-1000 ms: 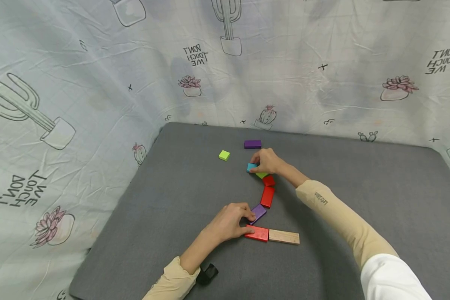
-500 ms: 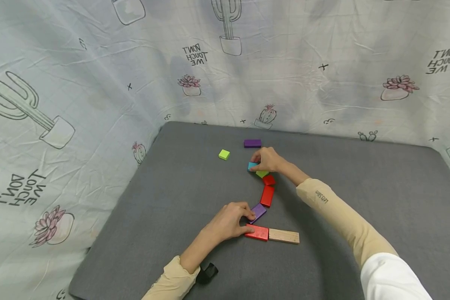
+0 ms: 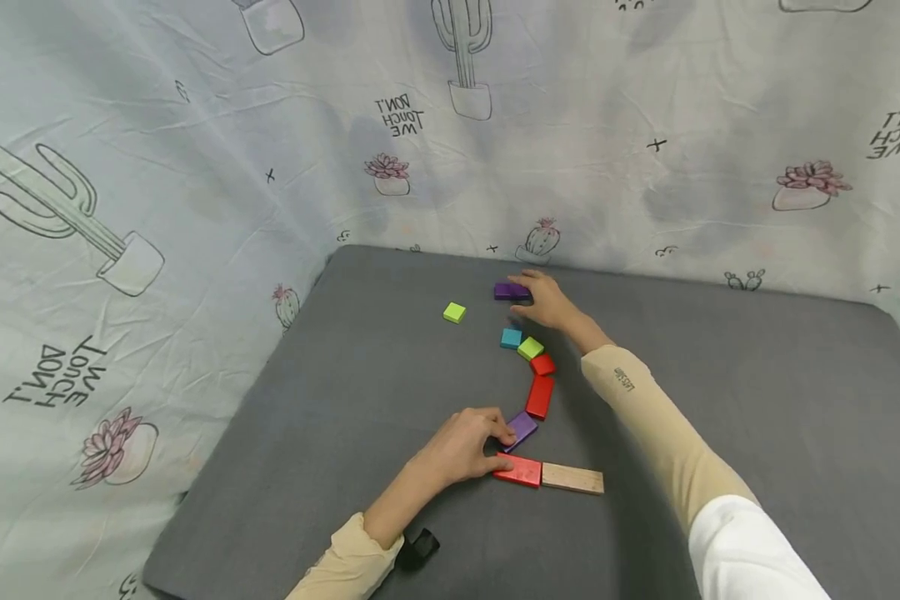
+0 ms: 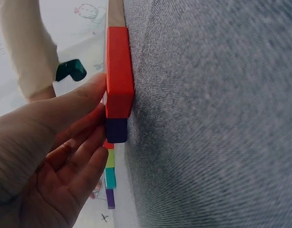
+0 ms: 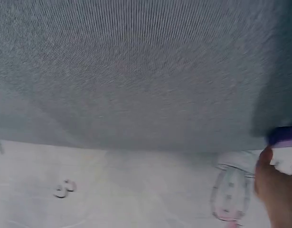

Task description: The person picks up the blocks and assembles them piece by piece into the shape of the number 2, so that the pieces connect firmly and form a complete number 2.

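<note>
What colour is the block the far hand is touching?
Purple. The right hand touches the purple block near the back of the grey mat; the head view shows it best.

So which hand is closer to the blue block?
The right hand. It is just beyond the blue block, at the far purple block. The left hand is down by the near red block.

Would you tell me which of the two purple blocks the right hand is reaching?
The far purple block, lying alone near the curtain; the right hand touches it. The other purple block sits by the left hand.
</note>
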A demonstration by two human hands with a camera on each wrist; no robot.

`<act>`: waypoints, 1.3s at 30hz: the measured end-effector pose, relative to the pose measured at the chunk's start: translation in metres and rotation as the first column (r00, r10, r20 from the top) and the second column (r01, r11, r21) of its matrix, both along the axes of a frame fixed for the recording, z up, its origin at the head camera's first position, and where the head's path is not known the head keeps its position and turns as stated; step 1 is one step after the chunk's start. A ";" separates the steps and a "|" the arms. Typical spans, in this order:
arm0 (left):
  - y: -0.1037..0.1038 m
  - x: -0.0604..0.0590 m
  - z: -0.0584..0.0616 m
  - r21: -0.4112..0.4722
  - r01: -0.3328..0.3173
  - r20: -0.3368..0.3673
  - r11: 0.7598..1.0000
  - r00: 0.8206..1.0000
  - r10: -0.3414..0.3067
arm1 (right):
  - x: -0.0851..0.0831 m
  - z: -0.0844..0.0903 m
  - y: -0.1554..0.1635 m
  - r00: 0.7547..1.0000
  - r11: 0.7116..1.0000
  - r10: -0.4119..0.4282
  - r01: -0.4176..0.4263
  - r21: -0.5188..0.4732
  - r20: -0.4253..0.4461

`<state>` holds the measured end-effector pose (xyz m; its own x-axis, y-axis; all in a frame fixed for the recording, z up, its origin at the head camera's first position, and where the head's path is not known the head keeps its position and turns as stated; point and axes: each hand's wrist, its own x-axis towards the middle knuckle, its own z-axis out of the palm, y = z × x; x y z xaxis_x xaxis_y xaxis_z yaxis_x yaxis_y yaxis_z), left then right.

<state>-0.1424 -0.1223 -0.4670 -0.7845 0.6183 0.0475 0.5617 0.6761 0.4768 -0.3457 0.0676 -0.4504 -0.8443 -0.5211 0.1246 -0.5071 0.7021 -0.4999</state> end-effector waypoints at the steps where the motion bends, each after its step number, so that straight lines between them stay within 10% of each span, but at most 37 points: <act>1: 0.000 0.000 0.000 -0.002 0.002 -0.005 1.000 1.000 -0.002 | -0.003 -0.001 0.000 1.000 1.000 -0.003 0.002 0.018 0.015; 12: -0.001 0.000 -0.005 0.039 0.032 -0.027 0.999 0.999 -0.031 | -0.018 -0.030 -0.010 0.972 0.971 -0.234 0.235 -0.043 0.027; 19: -0.002 0.000 -0.004 0.031 0.028 -0.017 0.999 0.999 -0.028 | -0.015 -0.005 -0.012 0.820 0.786 -0.561 0.570 -0.237 0.111; 23: -0.003 0.000 -0.003 0.028 0.020 -0.022 0.999 1.000 -0.020 | -0.018 0.016 -0.016 0.786 0.712 -0.602 0.609 -0.351 0.143; 29: -0.004 0.000 -0.003 0.015 0.008 -0.021 1.000 1.000 -0.008 | -0.019 0.036 -0.028 0.830 0.688 -0.542 0.530 -0.496 0.134; 39: -0.002 0.000 -0.003 0.001 0.002 -0.023 1.000 1.000 -0.002 | -0.005 0.055 -0.051 0.939 0.797 -0.344 0.309 -0.518 0.031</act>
